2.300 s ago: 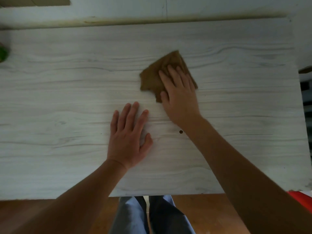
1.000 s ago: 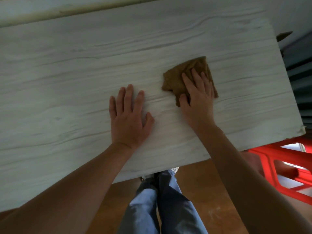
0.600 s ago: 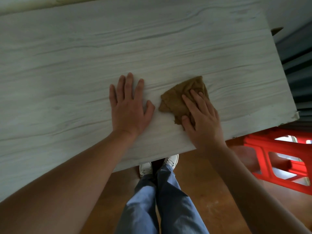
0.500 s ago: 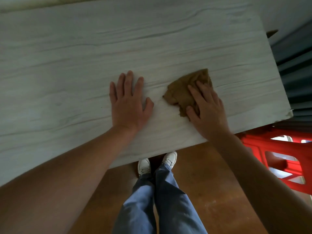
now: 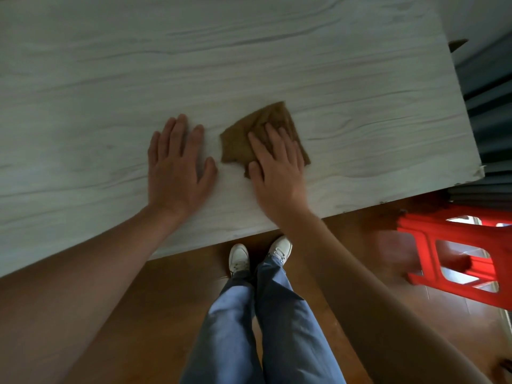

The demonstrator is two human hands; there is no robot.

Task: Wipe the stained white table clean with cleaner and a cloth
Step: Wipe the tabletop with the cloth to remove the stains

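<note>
The white wood-grain table (image 5: 360,87) fills the upper part of the head view, its near edge running diagonally. A crumpled brown cloth (image 5: 241,139) lies on it near the front edge. My right hand (image 5: 279,176) presses flat on the cloth's right half, fingers spread over it. Just to its left, my left hand (image 5: 177,167) rests palm down on the bare tabletop with fingers apart, holding nothing. No cleaner bottle is in view.
A red plastic stool (image 5: 457,253) stands on the brown floor right of the table's near right corner (image 5: 480,170). My legs in blue trousers (image 5: 266,314) and white shoes stand close to the table edge. Dark grey panels (image 5: 493,106) flank the table's right side.
My right hand has dragged the cloth from the table's middle toward the near right area, swinging it back and forth. The left hand stayed planted. The view shifted right and down.
</note>
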